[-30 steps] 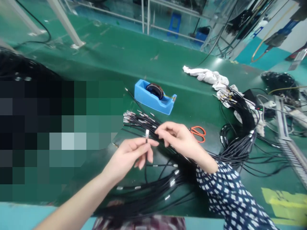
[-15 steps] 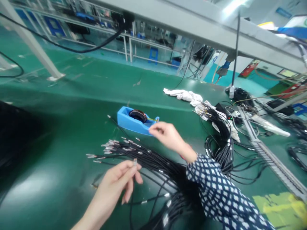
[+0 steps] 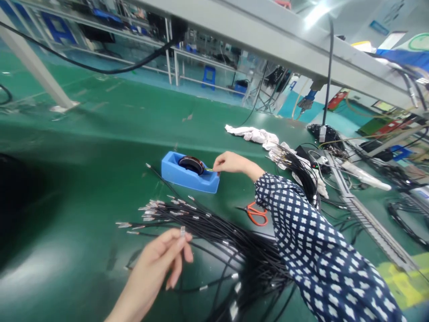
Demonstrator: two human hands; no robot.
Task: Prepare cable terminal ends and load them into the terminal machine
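Observation:
My left hand (image 3: pixel 164 252) pinches a small silvery cable connector (image 3: pixel 182 230) between thumb and forefinger, its tip pointing up. My right hand (image 3: pixel 229 162) is closed at the front end of a blue tape dispenser (image 3: pixel 189 179), its fingers pinching the free end of the tape (image 3: pixel 208 169). A dark roll of amber-edged tape (image 3: pixel 191 163) sits in the dispenser. Just beyond my left hand lies a bundle of black cables (image 3: pixel 214 226), several with silvery ends. Scissors with orange handles (image 3: pixel 256 213) rest below my right forearm.
White cloth (image 3: pixel 251 133) lies at the back, with another black cable bundle (image 3: pixel 303 174) beside it. A slotted grey rail (image 3: pixel 367 219) runs along the right side. One cable with a plug (image 3: pixel 322 133) hangs from the overhead beam (image 3: pixel 248 38). The green tabletop (image 3: pixel 134 116) spreads underneath.
My right hand has moved slightly up to the dispenser's front end, at the tape. The scissors have come into fuller view. My left hand still holds the connector.

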